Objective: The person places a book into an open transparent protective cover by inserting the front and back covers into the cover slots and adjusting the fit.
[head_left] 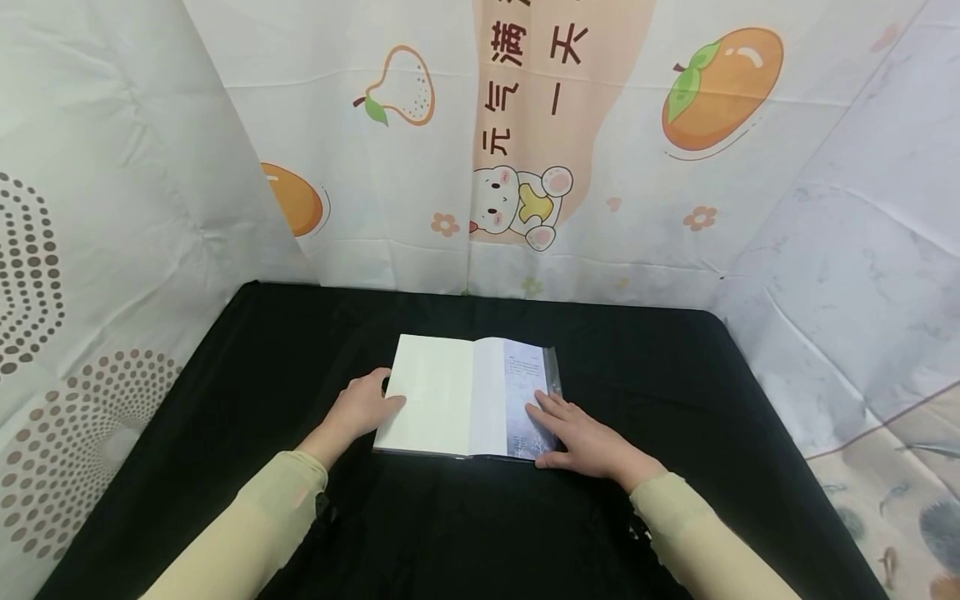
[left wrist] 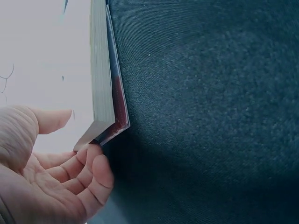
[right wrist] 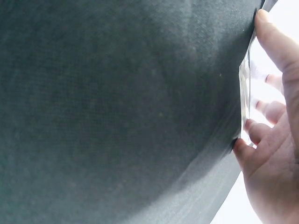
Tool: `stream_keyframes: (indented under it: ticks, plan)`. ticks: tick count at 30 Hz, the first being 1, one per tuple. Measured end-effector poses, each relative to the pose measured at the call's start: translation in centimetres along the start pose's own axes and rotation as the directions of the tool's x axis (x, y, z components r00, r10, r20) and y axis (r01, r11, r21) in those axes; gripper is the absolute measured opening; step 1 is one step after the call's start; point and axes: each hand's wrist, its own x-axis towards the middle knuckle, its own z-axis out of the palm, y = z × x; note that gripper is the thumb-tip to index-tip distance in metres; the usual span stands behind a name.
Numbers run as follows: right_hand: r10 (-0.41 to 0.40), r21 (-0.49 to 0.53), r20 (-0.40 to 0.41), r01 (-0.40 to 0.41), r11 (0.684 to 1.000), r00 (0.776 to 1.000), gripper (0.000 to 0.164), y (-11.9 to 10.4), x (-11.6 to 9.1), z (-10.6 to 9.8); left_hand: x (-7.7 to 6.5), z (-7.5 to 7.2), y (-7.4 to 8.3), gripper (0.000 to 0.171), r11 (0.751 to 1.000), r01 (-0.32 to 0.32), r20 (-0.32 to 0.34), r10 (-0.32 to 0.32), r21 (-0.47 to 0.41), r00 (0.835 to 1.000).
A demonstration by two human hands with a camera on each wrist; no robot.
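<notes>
An open book (head_left: 431, 396) lies on the black-covered table, with a blank cream page on the left. Its right side shows a pale cover flap (head_left: 525, 375) with a bluish printed panel, edged by a clear plastic strip (head_left: 552, 367). At the left edge, my left hand (head_left: 363, 406) grips the book, thumb over the page. The left wrist view shows the fingers curled at the edge of the page block (left wrist: 102, 70), beside a dark red and blue cover (left wrist: 119, 102). My right hand (head_left: 588, 442) rests with spread fingers on the flap's lower right; its fingertips touch the plastic edge (right wrist: 245, 98).
Black cloth (head_left: 465, 533) covers the table around the book. A white printed curtain (head_left: 600, 275) hangs behind the far edge, and further sheets hang at the left (head_left: 150, 208) and right (head_left: 847, 275).
</notes>
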Motion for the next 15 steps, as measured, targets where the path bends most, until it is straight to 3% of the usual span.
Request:
stream_keyframes:
  ticks: [15]
  plan:
    - [0.014,-0.008,0.002,-0.014,1.0,1.0,0.081,-0.04,0.08,0.12,0.22,0.08,0.13,0.067,0.993,0.041,0.008,-0.042,0.109,0.999]
